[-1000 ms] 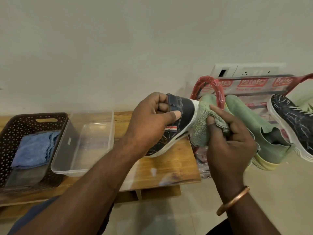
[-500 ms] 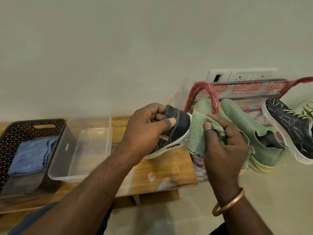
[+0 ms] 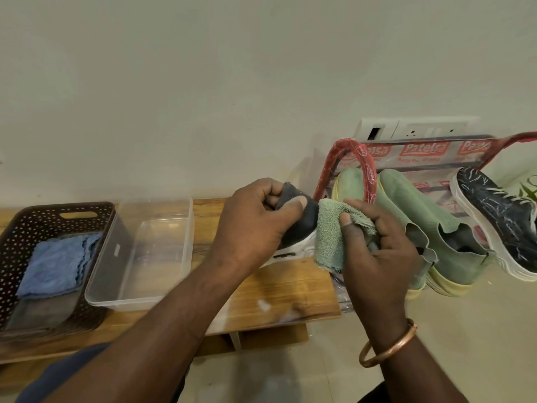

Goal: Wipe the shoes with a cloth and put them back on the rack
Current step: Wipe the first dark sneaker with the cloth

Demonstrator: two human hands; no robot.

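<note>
Our left hand (image 3: 255,225) fingers grasp the dark sneaker (image 3: 305,225); our right hand (image 3: 377,251) fingers pinch the green terry cloth (image 3: 329,237) against its heel.

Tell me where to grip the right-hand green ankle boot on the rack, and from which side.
Likely best: grip the green fabric ankle boot by its collar at the heel, coming from the front, the near side. It lies toe toward the wall with its open mouth facing outward, so the rim can be hooked from inside. The black white-streaked sneaker crowds its right side.
</note>
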